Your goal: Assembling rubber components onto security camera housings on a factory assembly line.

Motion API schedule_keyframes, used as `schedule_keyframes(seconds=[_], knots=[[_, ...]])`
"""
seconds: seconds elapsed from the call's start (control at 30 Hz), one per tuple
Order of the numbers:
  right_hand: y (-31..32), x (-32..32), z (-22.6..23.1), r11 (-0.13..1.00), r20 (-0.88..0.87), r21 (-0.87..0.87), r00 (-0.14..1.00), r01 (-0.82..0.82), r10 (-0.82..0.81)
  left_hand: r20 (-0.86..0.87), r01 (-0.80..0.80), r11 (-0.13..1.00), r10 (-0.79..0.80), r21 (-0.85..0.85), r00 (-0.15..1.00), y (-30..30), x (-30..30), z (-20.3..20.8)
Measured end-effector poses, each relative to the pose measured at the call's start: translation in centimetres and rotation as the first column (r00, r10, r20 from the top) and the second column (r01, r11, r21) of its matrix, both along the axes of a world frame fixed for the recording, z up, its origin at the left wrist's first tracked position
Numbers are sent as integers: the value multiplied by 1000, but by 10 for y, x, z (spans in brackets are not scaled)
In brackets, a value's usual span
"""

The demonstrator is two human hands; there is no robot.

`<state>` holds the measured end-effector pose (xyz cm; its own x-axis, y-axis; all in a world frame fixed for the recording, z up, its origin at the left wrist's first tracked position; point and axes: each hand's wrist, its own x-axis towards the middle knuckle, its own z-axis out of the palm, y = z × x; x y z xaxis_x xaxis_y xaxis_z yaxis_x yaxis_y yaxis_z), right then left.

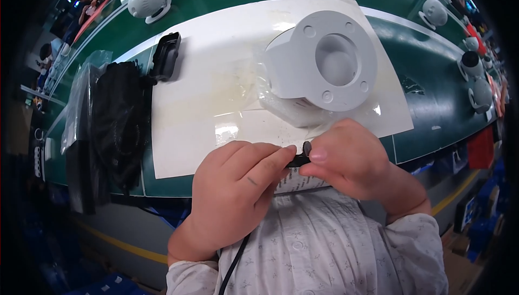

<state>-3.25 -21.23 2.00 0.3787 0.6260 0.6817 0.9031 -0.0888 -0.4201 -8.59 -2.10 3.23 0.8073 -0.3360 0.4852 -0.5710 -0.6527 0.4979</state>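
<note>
Close to the table's front edge, in front of my body, both hands meet over a small black part (298, 161). My left hand (232, 192) pinches its left end with thumb and fingers. At the other end, my right hand (351, 160) is closed on it, beside a small dark disc (307, 148). Fingers cover most of the part, so its exact kind cannot be told. A black cable (236, 265) runs down from beneath my left hand; where it leads is hidden. Just beyond my hands, a white rounded appliance (365, 70) lies with its ring-shaped base facing up.
A white sheet (205, 105) covers part of the green table (403, 38). At its left lie a black open tray (166, 57), a black bag (119, 122) and clear plastic (81, 100). Similar white devices (148, 2) stand farther off; a person (92, 3) sits at far left.
</note>
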Motion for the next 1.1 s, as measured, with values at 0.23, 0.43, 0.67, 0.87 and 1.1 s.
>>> schedule_keyframes(seconds=[0.23, 0.43, 0.67, 0.87, 1.1], knots=[[2, -6, 4, 1000, 50, 5, 999, -10, 9, -225, 49, 993, -73, -110, 972, 4, -4, 7], [1, -10, 3, 999, -101, 5, 994, -50, 50, -178, 142, 981, -165, -135, 970, 4, -2, -3], [-3, -8, 3, 992, -185, -107, 982, -70, 49, -323, 137, 952, -225, -273, 919, 6, -1, -2], [3, -11, 2, 996, -273, 87, 962, 1, 22, -186, 67, 942, -135, -329, 973, -3, -2, -13], [3, -17, 15, 993, -143, -77, 985, 88, -98, -65, 37, 984, -49, -173, 997, -6, -6, -7]])
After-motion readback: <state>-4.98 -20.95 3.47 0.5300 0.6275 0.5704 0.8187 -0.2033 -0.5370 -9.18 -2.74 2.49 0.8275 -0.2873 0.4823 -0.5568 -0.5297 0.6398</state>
